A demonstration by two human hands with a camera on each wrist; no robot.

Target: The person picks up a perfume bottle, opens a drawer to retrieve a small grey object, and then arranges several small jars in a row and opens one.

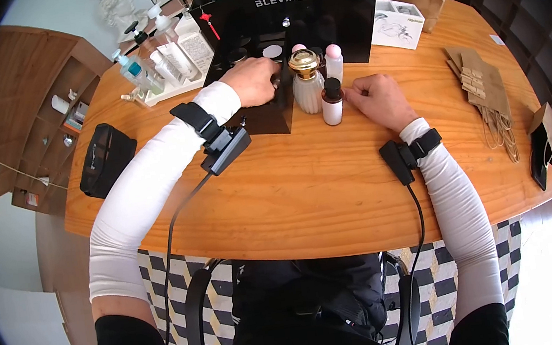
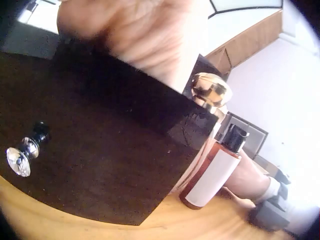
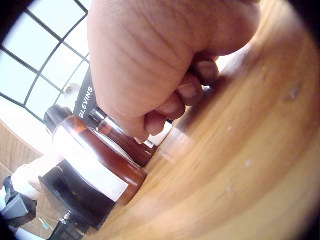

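On the near side of the glossy black BLEVINS chest, a dark drawer juts out above the wooden table, its crystal knob facing the person, presumably so the inside can be reached from above. The left hand bends over that drawer, palm down, fingers dipping towards its inside; whether they pinch anything, I cannot tell. Beside the drawer, a black-capped amber bottle, a gold-capped ribbed glass bottle and a pink-capped bottle stand upright in a tight cluster, probably for easy reach. Just beside the amber bottle, the right hand rests on the tabletop, fingers loosely curled around nothing that I can see, perhaps as a prop. Off to the left, a white tray seems meant to keep its bottles together.
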